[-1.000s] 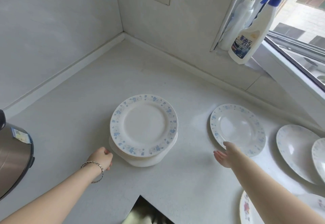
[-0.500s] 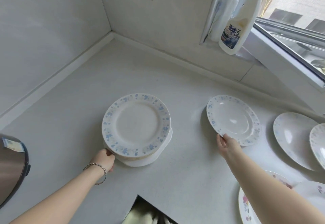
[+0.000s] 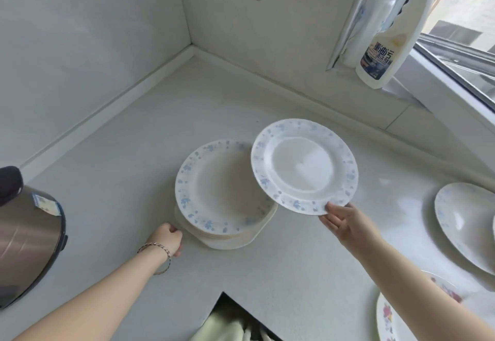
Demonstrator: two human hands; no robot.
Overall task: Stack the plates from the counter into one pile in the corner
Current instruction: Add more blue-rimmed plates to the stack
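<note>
Your right hand (image 3: pixel 345 223) pinches one blue-flowered plate (image 3: pixel 304 166) by its near rim only, thumb on top and fingers under, so the whole plate hangs out beyond the grip, tilted a little and lifted clear of the counter (image 3: pixel 134 180), with its left edge already overlapping the pile (image 3: pixel 222 193). Your left hand (image 3: pixel 167 239) is curled against the near-left edge of that pile, low down by the bottom plates; you seem to be bracing it, though whether the fingers actually clamp anything cannot be told from here. The biggest risk is the pile itself: it sits well out from the corner and its layers are not squarely aligned, so a plate landing off-centre or edge-first could shove the upper plates sideways, and your left hand only guards one side. Next is the carried plate: a one-edge pinch on smooth glazed china is weak, and a tilt or a knock against the pile's rim could twist it out of your fingers. Smaller still, your right forearm passes over a flowered plate (image 3: pixel 388 316) at the counter's near edge, with more plates (image 3: pixel 466 225) lying to the right, and a careless sweep could catch them. Least, the metal cooker (image 3: pixel 26 233) stands near your left elbow.
</note>
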